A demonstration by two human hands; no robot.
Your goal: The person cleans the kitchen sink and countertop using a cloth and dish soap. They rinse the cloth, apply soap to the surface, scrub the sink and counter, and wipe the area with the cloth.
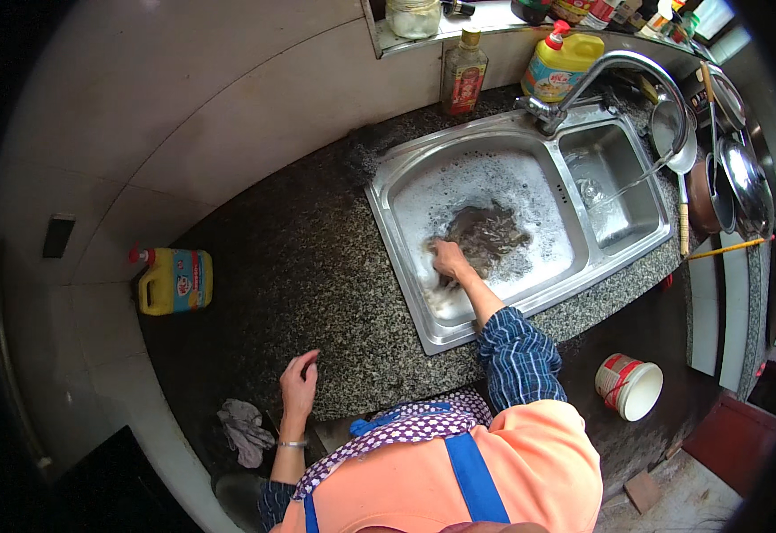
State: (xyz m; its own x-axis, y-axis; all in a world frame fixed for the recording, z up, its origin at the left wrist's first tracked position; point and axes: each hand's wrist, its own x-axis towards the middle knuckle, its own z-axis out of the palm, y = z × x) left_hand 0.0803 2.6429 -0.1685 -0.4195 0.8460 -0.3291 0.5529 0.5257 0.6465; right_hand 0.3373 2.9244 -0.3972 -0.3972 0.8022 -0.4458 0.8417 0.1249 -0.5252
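Note:
My right hand [450,258] reaches into the large basin of a stainless steel double sink [404,283], its fingertips hidden in soapy water [494,170]. Beside it the white foam is parted over a brownish, rippled patch [484,233]; whether the fingers hold anything there is not visible. Near the front edge of the speckled granite counter [334,300], my left hand [299,386] has nothing in it, with thumb and fingers apart. From the curved chrome faucet [641,58], water runs into the small basin [617,193].
Yellow pump jugs of detergent stand at the left [191,281] and behind the sink [558,70], near a glass bottle [464,76]. Pans and lids [744,180] crowd the right. A grey rag [244,430] lies left of my left hand; a white bucket [641,392] is lower right.

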